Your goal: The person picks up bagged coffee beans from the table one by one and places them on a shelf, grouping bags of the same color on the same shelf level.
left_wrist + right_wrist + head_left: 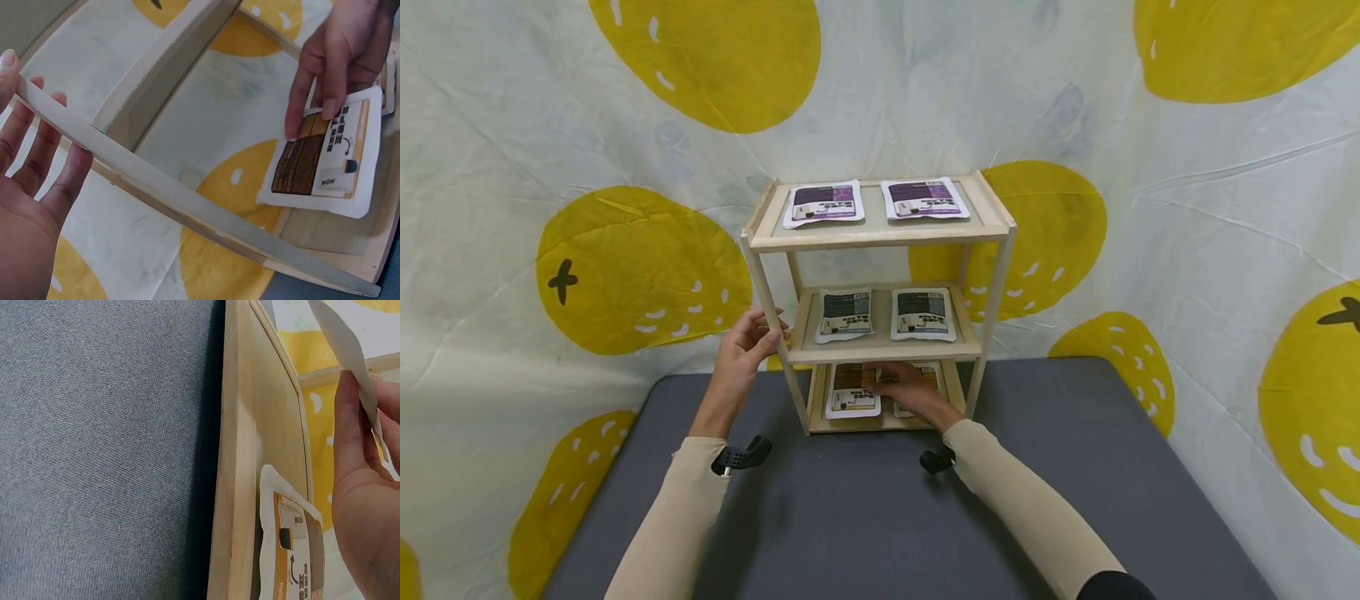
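Observation:
A small wooden three-tier shelf rack (880, 242) stands on a grey surface. My left hand (743, 346) holds its front left post (156, 181), thumb on one side and fingers on the other. My right hand (913, 390) reaches into the bottom tier and pinches a white packet with a brown label (325, 156) by its edge. In the right wrist view that packet (350, 350) is seen edge-on, raised above the bottom board (269, 394). A second brown-labelled packet (290, 550) lies on that board at the right, partly hidden by my hand in the head view.
Two purple-labelled packets (826, 203) lie on the top tier, two dark green-labelled packets (922, 314) on the middle one. Behind the rack hangs a pale cloth (880, 92) printed with yellow fruit shapes. The grey surface (850, 517) extends toward me.

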`<state>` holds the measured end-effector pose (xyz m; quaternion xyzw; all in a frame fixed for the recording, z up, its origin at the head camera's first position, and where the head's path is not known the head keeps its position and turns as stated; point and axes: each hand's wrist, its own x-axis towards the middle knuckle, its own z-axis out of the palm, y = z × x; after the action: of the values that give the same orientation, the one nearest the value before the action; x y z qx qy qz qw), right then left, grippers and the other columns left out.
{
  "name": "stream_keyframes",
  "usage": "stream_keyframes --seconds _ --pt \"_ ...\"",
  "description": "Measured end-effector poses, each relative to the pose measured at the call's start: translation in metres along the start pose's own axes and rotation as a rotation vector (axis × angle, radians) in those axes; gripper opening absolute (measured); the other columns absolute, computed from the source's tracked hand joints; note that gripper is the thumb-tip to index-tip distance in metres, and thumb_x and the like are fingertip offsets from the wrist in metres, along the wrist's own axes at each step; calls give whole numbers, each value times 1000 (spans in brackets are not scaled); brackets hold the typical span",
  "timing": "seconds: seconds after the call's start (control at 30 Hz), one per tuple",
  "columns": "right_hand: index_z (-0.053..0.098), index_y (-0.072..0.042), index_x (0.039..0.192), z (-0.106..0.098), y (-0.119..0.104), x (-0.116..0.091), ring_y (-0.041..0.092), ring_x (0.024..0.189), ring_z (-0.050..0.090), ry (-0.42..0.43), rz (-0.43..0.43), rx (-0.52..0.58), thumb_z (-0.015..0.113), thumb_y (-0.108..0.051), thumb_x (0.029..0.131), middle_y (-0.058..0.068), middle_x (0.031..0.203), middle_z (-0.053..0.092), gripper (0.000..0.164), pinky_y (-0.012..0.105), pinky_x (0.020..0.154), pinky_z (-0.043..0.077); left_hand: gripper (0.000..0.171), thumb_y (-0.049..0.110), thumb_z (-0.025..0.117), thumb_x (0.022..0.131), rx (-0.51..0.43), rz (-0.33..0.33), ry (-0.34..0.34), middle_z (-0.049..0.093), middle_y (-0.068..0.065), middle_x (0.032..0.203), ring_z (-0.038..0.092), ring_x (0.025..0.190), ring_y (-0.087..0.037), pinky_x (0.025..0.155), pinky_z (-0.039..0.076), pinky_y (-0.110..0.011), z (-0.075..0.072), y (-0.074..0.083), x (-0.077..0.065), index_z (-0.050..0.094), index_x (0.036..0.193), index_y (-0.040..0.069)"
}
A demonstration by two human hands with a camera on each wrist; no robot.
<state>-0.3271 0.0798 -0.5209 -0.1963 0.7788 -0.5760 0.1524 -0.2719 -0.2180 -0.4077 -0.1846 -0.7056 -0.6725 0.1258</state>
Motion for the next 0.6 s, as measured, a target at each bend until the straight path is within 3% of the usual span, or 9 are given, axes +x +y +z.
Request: stream_keyframes --seconds 0.13,0.43,0.6 --pt "58 -21 144 3 0 2 28 131 54 16 4 13 69 -27 99 6 152 49 47 50 105 47 34 16 59 104 -8 14 -12 55 -32 123 64 108 -29 91 56 -28 0 0 0 55 136 6" --pt "60 -16 141 7 2 6 24 100 62 73 15 27 69 -26 99 16 129 60 45 49 89 52 42 14 59 104 7 15 -9 58 -27 121 64 107 -29 90 56 -27 0 -1 1 48 140 -5" --pt "58 -13 144 7 2 7 28 113 61 73 40 7 67 -22 100 17 138 55 46 51 95 51 43 14 59 104 14 17 -6 60 -24 119 64 107 -29 90 56 -27 0 0 0 47 140 -6"
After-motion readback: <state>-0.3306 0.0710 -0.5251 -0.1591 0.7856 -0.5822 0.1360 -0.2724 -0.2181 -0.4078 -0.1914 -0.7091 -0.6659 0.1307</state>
